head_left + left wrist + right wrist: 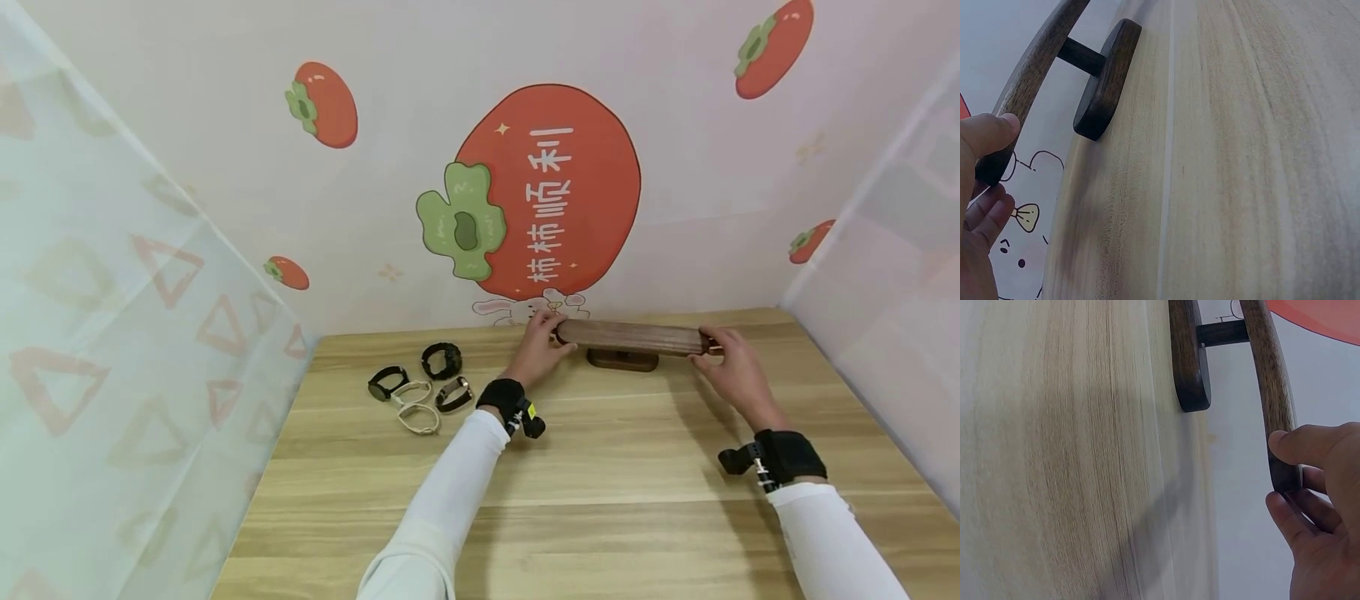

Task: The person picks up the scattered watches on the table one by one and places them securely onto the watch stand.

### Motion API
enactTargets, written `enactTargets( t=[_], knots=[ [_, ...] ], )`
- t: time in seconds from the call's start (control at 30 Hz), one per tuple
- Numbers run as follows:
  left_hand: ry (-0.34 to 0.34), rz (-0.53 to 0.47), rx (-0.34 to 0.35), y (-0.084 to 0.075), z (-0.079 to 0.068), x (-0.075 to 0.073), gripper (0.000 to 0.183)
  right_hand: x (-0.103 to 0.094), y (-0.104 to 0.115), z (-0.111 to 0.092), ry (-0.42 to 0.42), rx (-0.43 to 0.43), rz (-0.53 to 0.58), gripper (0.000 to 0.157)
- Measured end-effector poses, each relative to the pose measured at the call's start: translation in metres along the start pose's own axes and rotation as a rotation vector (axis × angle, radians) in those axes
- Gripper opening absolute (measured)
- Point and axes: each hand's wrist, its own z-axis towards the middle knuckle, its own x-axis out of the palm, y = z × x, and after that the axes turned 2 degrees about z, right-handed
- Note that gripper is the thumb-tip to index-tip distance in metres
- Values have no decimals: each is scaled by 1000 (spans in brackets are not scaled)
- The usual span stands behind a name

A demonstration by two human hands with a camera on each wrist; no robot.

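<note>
From where I sit at the remote feed, I see both hands on a dark wooden stand (633,337) near the back of the wood-grain table (592,500), in front of the printed wall (690,167). The left hand (537,350) has its fingers bent about one end of the long crossbar, the thumb pressed on its face; the right hand (737,377) grips the opposite end in the same way, thumb on the bar and fingers around the tip. Below the bar, a short post joins it to a rounded base (622,361); I cannot tell how firmly that sits on the tabletop. Left of the stand, I see a loose group of dark watches (442,361) and a cream band (417,418).
</note>
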Motion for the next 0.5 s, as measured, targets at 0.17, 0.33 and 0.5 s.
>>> enactTargets(
  t=[0.17, 0.33, 0.5],
  knots=[
    [-15, 7, -6, 1, -7, -3, 60, 1, 3, -2, 5, -14, -18, 55],
    [-17, -16, -2, 0, -14, -7, 59, 4, 6, -3, 14, -21, -5, 55],
    [-16, -17, 10, 4, -21, -11, 58, 7, 9, -4, 19, -41, 0, 54]
  ],
)
